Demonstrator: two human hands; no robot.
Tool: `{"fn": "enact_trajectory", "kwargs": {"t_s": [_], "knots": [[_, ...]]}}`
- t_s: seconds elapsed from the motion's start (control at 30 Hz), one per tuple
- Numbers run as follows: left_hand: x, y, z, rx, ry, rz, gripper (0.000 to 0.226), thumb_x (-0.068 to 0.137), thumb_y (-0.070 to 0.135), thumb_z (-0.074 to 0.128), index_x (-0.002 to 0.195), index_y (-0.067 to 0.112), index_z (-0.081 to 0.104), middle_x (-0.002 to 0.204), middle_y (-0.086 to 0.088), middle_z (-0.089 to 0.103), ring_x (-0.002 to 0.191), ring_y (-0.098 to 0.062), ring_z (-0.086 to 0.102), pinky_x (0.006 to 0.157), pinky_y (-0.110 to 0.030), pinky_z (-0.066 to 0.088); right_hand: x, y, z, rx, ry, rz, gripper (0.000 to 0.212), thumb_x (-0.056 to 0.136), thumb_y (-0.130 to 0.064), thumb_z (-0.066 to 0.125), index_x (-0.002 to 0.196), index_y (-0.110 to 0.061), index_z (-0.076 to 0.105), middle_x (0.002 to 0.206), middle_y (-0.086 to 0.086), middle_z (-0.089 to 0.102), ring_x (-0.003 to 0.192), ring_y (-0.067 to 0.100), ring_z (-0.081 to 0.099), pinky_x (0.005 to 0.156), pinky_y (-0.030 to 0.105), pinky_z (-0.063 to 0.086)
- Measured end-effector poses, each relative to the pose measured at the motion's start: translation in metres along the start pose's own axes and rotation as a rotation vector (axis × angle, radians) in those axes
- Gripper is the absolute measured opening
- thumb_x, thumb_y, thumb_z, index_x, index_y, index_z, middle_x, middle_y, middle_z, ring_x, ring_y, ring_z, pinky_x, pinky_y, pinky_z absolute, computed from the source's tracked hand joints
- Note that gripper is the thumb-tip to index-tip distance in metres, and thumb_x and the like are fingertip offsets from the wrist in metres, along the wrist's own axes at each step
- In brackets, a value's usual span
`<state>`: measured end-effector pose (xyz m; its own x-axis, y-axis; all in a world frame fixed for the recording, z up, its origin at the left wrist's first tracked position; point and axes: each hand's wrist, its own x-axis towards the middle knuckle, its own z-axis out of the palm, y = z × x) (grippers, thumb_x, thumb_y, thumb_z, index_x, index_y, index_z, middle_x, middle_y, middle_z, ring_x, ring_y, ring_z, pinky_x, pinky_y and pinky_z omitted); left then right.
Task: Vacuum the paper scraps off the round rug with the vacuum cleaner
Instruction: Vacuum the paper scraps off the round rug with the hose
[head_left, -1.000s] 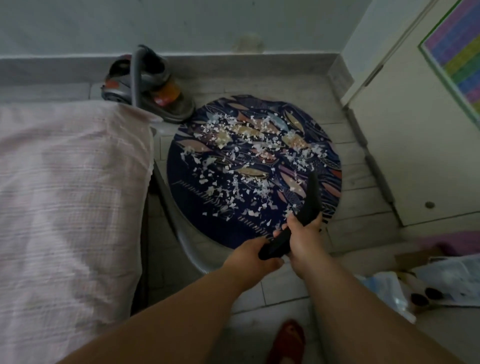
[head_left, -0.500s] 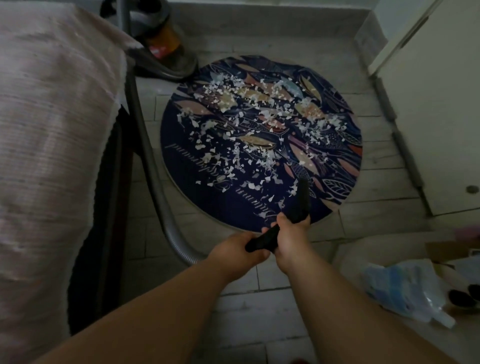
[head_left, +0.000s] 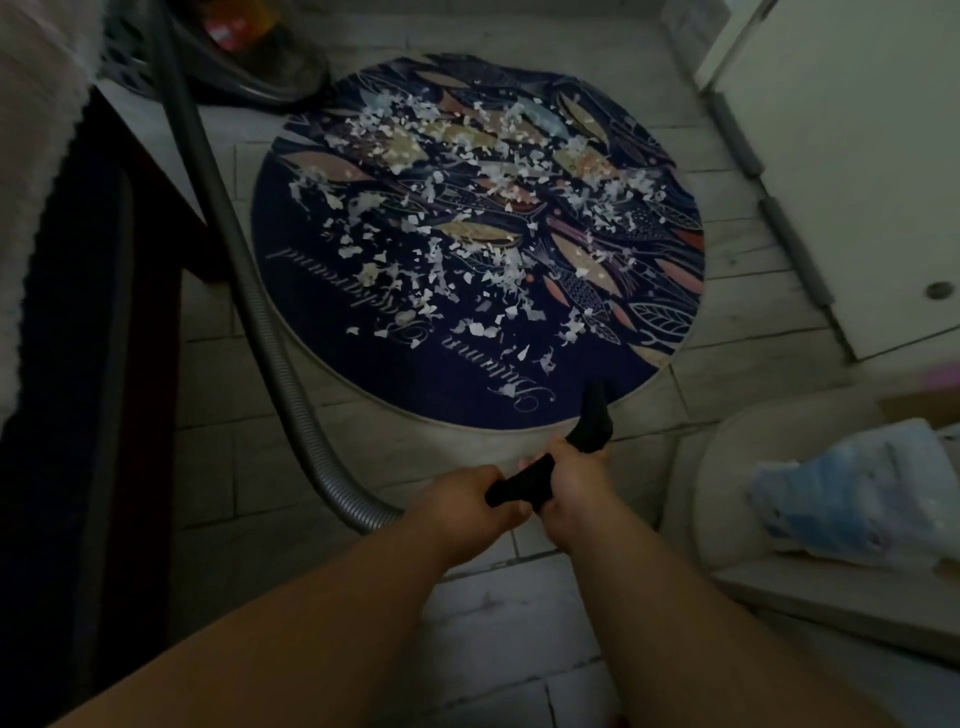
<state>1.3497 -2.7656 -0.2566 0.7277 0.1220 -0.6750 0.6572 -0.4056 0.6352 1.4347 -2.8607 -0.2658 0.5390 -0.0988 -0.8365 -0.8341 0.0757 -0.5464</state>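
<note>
Both hands hold the black vacuum nozzle (head_left: 592, 421): left hand (head_left: 460, 506) clenched round its rear end, right hand (head_left: 571, 486) wrapped round it just ahead. The nozzle tip sits at the near edge of the round rug (head_left: 405, 371); contact unclear. Paper scraps (head_left: 441, 270) are scattered over the rug's middle and far half. A grey hose (head_left: 260, 317) curves along the rug's left side from the vacuum cleaner (head_left: 254, 57) at top left. A plastic bag (head_left: 852, 493) lies on the right.
</note>
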Motion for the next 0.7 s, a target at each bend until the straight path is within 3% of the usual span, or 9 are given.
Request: {"fn": "enact_trajectory", "kwargs": {"t_s": [0.17, 0.37, 0.57, 0.7], "knots": [[0.011, -0.023, 0.003, 0.050, 0.024, 0.026, 0.030, 0.088, 0.047, 0.057, 0.097, 0.018, 0.059, 0.083, 0.004, 0.058, 0.077, -0.013, 0.055, 0.061, -0.025, 0.039, 0.015, 0.023, 0.005, -0.005, -0.047, 0.008, 0.052, 0.102, -0.011, 0.052, 0.148, -0.027, 0.033, 0.095, 0.009, 0.057, 0.077, 0.024, 0.061, 0.063, 0.036, 0.055], [0.038, -0.049, 0.035, 0.178, 0.108, 0.076, 0.035, 0.084, 0.054, 0.059, 0.092, 0.020, 0.057, 0.085, 0.003, 0.060, 0.078, -0.013, 0.056, 0.063, -0.025, 0.040, 0.065, 0.050, -0.006, -0.011, -0.059, -0.024, 0.046, 0.102, -0.014, 0.053, 0.144, -0.024, 0.036, 0.109, 0.011, 0.056, 0.068, 0.020, 0.061, 0.042, 0.027, 0.050], [0.057, -0.064, 0.043, 0.317, 0.143, 0.103, 0.033, 0.081, 0.058, 0.061, 0.088, 0.027, 0.054, 0.088, 0.004, 0.061, 0.082, -0.014, 0.057, 0.067, -0.027, 0.042, 0.090, 0.068, -0.013, -0.008, -0.094, -0.023, 0.046, 0.102, -0.016, 0.054, 0.143, -0.023, 0.034, 0.104, 0.010, 0.056, 0.077, 0.025, 0.066, 0.049, 0.035, 0.052], [0.059, -0.068, 0.046, 0.338, 0.174, 0.108, 0.036, 0.083, 0.057, 0.059, 0.094, 0.023, 0.058, 0.093, 0.001, 0.065, 0.085, -0.016, 0.059, 0.071, -0.028, 0.044, 0.100, 0.070, -0.007, -0.002, -0.118, -0.001, 0.047, 0.101, -0.020, 0.057, 0.143, -0.023, 0.037, 0.117, 0.012, 0.056, 0.078, 0.026, 0.067, 0.047, 0.036, 0.055]]}}
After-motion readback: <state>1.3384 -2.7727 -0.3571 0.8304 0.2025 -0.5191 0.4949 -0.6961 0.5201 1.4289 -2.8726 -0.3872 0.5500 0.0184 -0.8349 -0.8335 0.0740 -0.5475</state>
